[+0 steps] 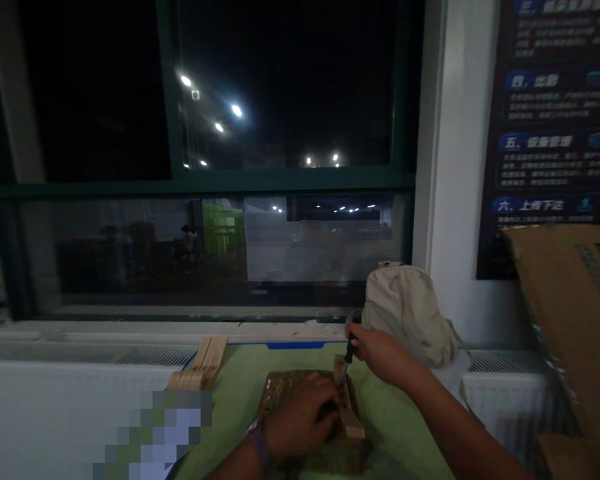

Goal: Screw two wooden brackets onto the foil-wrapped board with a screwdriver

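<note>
My right hand (375, 350) is closed round the black handle of a screwdriver (349, 350), whose metal shaft points down at a light wooden strip (350, 417). Where the tip meets the wood is too small to make out. Beside the shaft, my left hand (305, 410) has its fingers curled and pressed on the strip, holding it. Under the strip and the left hand lies a brown block (277, 387) with a shiny, clear-looking surface. My left forearm and hand cover much of that block.
The green work surface (240, 380) has a blue edge at the back. Several wooden slats (205, 360) lie at its left side. A beige backpack (405, 310) stands at the back right, near the window sill (260, 329). Cardboard (570, 300) leans in at the right.
</note>
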A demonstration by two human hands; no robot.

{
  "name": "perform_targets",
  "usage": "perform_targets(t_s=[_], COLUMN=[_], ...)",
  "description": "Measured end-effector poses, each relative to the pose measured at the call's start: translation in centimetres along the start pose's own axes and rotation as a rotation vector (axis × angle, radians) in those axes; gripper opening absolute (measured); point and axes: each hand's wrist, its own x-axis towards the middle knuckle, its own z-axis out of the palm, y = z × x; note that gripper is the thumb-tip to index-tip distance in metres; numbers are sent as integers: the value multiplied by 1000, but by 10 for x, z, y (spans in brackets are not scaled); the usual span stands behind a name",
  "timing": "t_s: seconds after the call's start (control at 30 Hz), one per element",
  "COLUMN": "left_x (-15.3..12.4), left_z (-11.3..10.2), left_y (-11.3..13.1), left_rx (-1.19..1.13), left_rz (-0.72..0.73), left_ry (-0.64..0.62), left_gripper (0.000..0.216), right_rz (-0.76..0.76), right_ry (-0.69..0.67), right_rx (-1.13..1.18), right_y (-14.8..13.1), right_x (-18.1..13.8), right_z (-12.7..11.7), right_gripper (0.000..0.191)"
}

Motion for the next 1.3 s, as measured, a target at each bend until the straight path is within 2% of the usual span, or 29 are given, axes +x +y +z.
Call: perform_targets(t_s=[0.3, 0.57, 0.83, 1.13, 1.3], left_x=[0, 0, -1, -3, -2], left_z=[1, 1, -6, -11, -11], left_y=[0, 1, 5, 5, 4], left_rx=[20, -7, 49, 56, 63], left_rz=[-22, 1, -4, 97, 131], left_ry=[-34, 9, -35, -26, -32], left_gripper=[20, 18, 14, 14, 13], right_rz=[-9, -77, -66, -98, -58], right_ry=[-26, 43, -11, -49, -13], right_rx=[98, 157, 109, 19, -32], right_y=[6, 13, 15, 12, 9], right_x=[-1, 0, -2, 1, 3], right_z=[-1, -5, -9, -11, -10], right_gripper=[23, 19, 19, 22, 22])
